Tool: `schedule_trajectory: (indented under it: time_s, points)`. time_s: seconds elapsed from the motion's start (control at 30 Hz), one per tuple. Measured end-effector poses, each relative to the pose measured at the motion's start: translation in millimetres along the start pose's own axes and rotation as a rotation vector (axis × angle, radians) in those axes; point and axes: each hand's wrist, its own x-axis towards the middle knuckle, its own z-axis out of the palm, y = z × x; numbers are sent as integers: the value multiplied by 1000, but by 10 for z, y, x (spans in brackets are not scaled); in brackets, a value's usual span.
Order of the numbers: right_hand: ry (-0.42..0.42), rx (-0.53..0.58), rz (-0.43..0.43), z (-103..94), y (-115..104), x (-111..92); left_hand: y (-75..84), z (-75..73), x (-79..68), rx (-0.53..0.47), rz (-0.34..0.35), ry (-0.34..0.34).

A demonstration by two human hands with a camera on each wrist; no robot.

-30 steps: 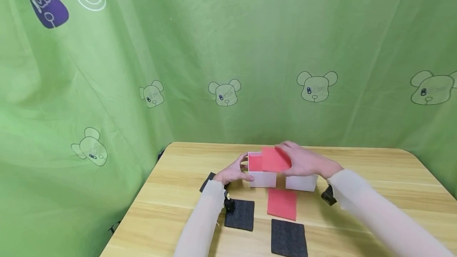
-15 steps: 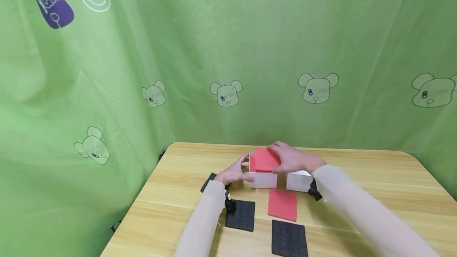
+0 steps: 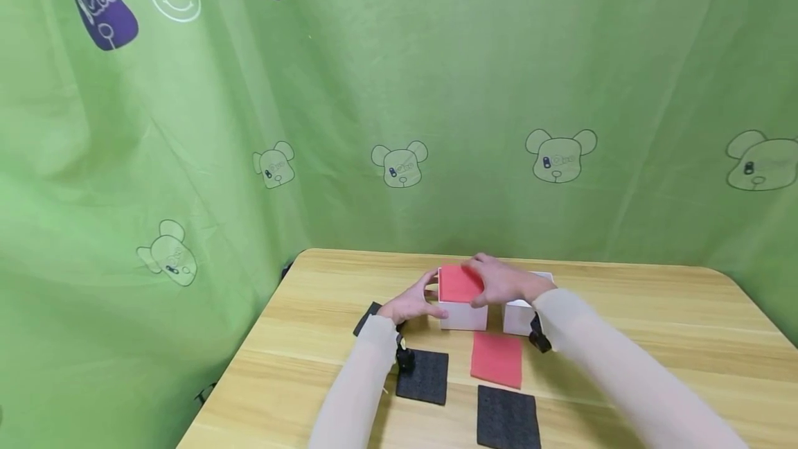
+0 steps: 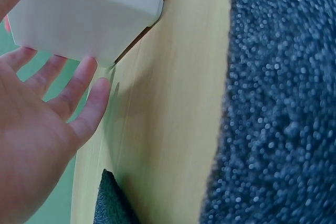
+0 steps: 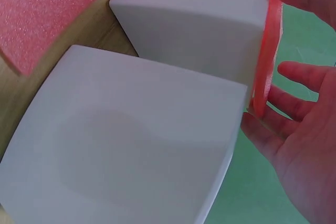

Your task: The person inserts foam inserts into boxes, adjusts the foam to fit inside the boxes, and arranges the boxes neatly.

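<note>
A white box [image 3: 463, 316] stands near the back of the table. My left hand [image 3: 409, 303] holds its left side, the thumb at the front and the fingers along the side; the left wrist view shows these fingers touching the white wall. A red foam square [image 3: 458, 284] lies level at the box's top opening. My right hand [image 3: 503, 280] holds this square by its right part, thumb at the near edge and fingers at the far edge. In the right wrist view, the red foam edge [image 5: 269, 51] sits at the box's rim. What lies inside the box is hidden.
A second white box [image 3: 517, 319] stands just to the right, partly under my right wrist. Another red foam square [image 3: 497, 360] lies in front of the boxes. Black foam squares [image 3: 422, 377] lie nearer, with another black piece [image 3: 366, 319] behind my left wrist. A green curtain [image 3: 474, 206] hangs behind.
My right hand has moved left and slightly down, bringing the red foam square from a shifted position over the box's right side to cover its opening. My left hand stays on the box.
</note>
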Motion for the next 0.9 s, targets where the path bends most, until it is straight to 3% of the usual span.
schedule_trajectory:
  time_s: [0.9]
  points:
    - [-58, 64, -31, 66, 73, 67, -1, 2, 4, 20, -25, 0]
